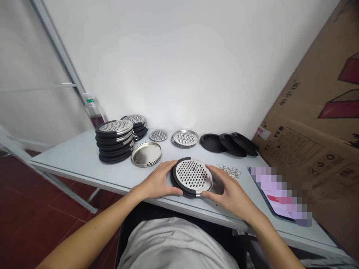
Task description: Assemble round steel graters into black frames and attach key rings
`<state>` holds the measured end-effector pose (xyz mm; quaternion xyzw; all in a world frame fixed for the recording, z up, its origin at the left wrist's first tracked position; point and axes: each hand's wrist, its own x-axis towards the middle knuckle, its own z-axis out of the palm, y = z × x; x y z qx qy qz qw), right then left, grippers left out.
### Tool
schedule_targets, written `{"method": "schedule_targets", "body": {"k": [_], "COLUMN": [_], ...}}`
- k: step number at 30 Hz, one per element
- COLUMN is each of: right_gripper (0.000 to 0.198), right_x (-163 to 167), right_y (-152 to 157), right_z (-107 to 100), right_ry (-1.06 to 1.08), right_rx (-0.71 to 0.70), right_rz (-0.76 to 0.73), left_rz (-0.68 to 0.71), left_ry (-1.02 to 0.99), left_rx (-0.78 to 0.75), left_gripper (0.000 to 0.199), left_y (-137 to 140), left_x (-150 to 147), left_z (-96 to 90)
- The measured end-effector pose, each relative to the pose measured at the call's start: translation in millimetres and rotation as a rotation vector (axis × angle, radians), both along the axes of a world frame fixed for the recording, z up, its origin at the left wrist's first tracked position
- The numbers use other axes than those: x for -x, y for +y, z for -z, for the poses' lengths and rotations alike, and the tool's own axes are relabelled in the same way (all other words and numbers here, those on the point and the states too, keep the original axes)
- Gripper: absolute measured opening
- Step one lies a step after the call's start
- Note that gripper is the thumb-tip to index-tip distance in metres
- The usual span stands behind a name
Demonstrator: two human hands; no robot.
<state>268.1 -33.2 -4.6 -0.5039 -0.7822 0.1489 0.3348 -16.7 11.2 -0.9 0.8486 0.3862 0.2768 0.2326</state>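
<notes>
Between my hands, at the table's front edge, is a round grater [193,174] with a perforated metal face and a black rim round its left side. My left hand [163,180] grips the black rim, thumb in front and fingers behind. On the opposite side my right hand [224,188] closes on the metal edge, its thumb at the front. Just behind the right hand lie several small metal rings [230,170]. A shallow metal dish [146,153] rests beyond my left hand. The underside of the grater is hidden.
Stacked graters [114,144] stand at the left, with another stack [136,125] behind. Along the wall lie a loose grater plate [158,135], a metal dish with grater plate [185,138] and black round covers [214,143]. A bottle [94,112], a tablet [277,198] and a cardboard box [314,123] flank them.
</notes>
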Motion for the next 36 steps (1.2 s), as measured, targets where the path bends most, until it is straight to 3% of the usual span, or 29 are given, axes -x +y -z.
{"method": "schedule_targets", "body": {"k": [9, 15, 20, 31, 36], "right_gripper": [0.073, 0.08, 0.074, 0.068, 0.069], "right_x": [-1.0, 2.1, 11.4, 4.0, 9.1], "right_y": [-0.7, 1.2, 0.0, -1.3, -1.7], "right_z": [4.7, 3.5, 0.5, 2.5, 5.5], "right_ry": [-0.046, -0.032, -0.039, -0.057, -0.077], "right_rx": [0.004, 0.002, -0.018, 0.008, -0.049], "right_rz": [-0.028, 0.036, 0.076, 0.005, 0.1], "left_rz": [-0.006, -0.02, -0.058, -0.059, -0.07], "left_ry": [0.004, -0.01, -0.031, 0.002, 0.0], "left_rx": [0.009, 0.02, 0.019, 0.03, 0.031], "left_gripper": [0.103, 0.103, 0.1, 0.102, 0.103], "left_y": [0.5, 1.1, -0.1, -0.7, -0.3], "left_x": [1.0, -0.5, -2.7, -2.0, -2.1], "left_z": [2.2, 1.3, -0.7, -1.0, -0.8]}}
